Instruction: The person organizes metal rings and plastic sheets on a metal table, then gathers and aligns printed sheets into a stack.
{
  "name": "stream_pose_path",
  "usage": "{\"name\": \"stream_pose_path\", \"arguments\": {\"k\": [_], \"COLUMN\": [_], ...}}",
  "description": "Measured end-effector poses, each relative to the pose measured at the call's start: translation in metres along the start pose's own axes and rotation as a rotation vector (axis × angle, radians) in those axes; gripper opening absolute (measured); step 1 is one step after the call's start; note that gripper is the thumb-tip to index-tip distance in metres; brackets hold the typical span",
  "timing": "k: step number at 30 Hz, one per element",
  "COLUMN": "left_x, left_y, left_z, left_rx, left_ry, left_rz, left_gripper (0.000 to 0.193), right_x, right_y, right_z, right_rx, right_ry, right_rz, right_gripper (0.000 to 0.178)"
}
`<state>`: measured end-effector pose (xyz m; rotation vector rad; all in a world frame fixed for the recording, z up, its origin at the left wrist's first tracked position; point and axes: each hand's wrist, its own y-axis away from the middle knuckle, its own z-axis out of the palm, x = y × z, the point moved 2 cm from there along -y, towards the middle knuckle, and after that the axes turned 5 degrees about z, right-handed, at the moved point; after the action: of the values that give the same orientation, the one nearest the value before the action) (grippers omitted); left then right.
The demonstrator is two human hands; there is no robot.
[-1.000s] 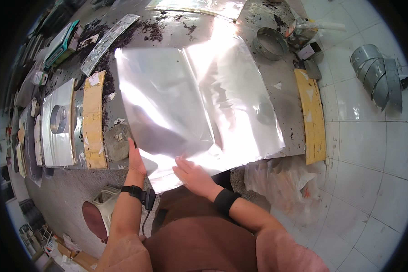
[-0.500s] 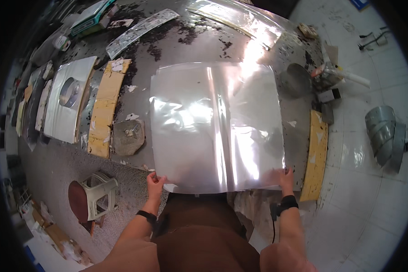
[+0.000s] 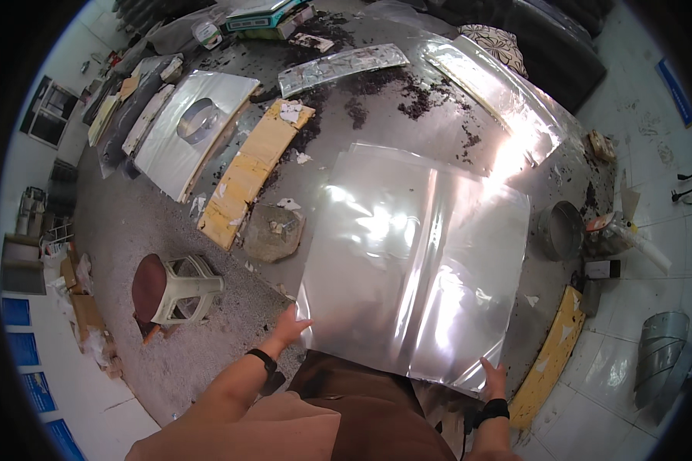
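Observation:
A stack of shiny, clear plastic sheets [image 3: 361, 284] lies on the grey table in front of me, bright with glare and creased down the middle. My left hand [image 3: 291, 324] pinches its near left corner, thumb on top. At the near right corner, my right hand [image 3: 494, 378] grips the sheet's edge, with the corner bent up slightly beside the fingers. Whether each hand holds one sheet or several cannot be made out.
Left of the sheets lie a rough stone block [image 3: 273, 234], a yellow board [image 3: 257, 173] and a film-covered panel with a metal ring [image 3: 200, 121]. A round metal tin [image 3: 561, 230] and another yellow board [image 3: 550, 357] are at the right. A stool [image 3: 184, 288] stands at the left.
My view has turned left, so the table appears rotated and shifted right. Both hands keep hold of the near corners, and the right corner now bends up more.

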<state>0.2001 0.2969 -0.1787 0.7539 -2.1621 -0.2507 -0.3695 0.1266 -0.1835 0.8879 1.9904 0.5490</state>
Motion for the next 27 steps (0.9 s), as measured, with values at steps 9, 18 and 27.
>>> {"name": "stream_pose_path", "arguments": {"k": [9, 18, 27], "left_x": [0.048, 0.053, 0.032], "left_y": [-0.074, -0.110, -0.089], "left_z": [-0.058, -0.089, -0.095], "left_rx": [-0.043, -0.119, -0.074], "left_ry": [0.098, -0.132, -0.153], "left_rz": [0.025, -0.004, -0.004], "left_gripper": [0.040, 0.041, 0.040], "right_x": [0.022, 0.060, 0.001], "right_y": [0.057, 0.065, 0.100], "right_z": [0.046, 0.079, 0.097], "right_rx": [-0.013, 0.071, -0.004], "right_ry": [0.189, 0.019, -0.069], "right_rz": [-0.139, 0.063, 0.071], "right_gripper": [0.051, 0.052, 0.049]}}
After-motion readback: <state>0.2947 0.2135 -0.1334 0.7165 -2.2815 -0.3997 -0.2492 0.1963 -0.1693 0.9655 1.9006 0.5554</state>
